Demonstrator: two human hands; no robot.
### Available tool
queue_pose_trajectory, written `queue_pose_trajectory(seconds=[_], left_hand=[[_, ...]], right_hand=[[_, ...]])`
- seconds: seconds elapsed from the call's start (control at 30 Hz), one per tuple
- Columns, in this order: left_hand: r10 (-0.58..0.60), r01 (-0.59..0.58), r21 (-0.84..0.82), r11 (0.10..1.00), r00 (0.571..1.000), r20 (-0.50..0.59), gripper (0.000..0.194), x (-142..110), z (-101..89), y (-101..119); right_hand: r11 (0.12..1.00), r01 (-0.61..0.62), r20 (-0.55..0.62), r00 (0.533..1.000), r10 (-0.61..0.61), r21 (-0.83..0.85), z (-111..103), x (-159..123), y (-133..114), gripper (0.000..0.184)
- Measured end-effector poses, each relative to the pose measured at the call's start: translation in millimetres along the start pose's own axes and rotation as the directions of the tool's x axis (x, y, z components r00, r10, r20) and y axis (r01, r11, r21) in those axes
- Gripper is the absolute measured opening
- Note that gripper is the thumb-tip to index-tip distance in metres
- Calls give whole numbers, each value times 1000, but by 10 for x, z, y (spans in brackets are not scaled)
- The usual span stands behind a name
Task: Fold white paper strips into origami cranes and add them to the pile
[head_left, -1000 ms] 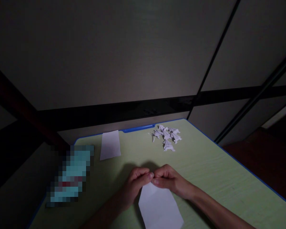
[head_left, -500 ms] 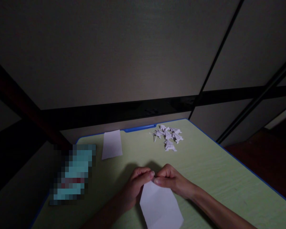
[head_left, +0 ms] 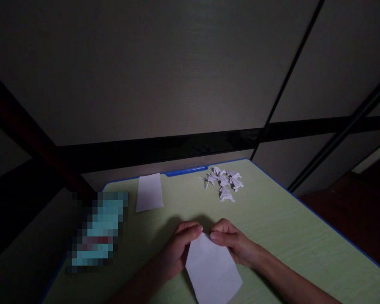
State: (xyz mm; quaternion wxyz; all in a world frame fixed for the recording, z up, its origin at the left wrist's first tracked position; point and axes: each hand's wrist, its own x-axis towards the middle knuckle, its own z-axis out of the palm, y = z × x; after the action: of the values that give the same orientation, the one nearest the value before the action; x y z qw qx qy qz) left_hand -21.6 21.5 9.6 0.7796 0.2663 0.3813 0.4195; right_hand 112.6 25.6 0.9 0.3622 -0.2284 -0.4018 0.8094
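Between my hands is a white sheet of paper [head_left: 213, 270], its far corners folded or narrowed and its near end reaching the bottom of the view. My left hand [head_left: 184, 242] pinches the far left edge, thumb on top and fingers curled beneath. On the far right edge, my right hand [head_left: 229, 238] grips the same sheet in a like pinch. A small gap separates the two thumbs. Several folded white paper figures [head_left: 224, 179], shaped like frogs, lie grouped beyond my hands, with thin paper strips [head_left: 206, 182] at their left.
A stack or sheet of white paper [head_left: 149, 192] lies at the table's back left. Near the left edge is a blurred-out teal item [head_left: 101, 230]. The pale green table [head_left: 285, 228] has a blue rim and a blue groove [head_left: 186, 171] at the back, against a dark panelled cabinet [head_left: 164, 76].
My thumbs have moved apart along the paper's far edge, uncovering more of it. The paper's near end has shifted a little. The figures and other sheet stay in place on the table.
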Motion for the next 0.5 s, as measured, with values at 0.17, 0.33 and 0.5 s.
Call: queue_pose_trajectory(seconds=[0.17, 0.33, 0.5], left_hand=[[52, -53, -26, 998, 998, -37, 25, 49, -41, -17], [251, -251, 18, 968, 959, -129, 23, 164, -112, 17], [358, -355, 385, 852, 931, 66, 31, 138, -105, 49]], right_hand=[[995, 42, -89, 995, -50, -87, -2, -15, -26, 35], [951, 116, -204, 963, -179, -287, -81, -22, -136, 25], [921, 234, -435, 827, -357, -310, -172, 12, -229, 32]])
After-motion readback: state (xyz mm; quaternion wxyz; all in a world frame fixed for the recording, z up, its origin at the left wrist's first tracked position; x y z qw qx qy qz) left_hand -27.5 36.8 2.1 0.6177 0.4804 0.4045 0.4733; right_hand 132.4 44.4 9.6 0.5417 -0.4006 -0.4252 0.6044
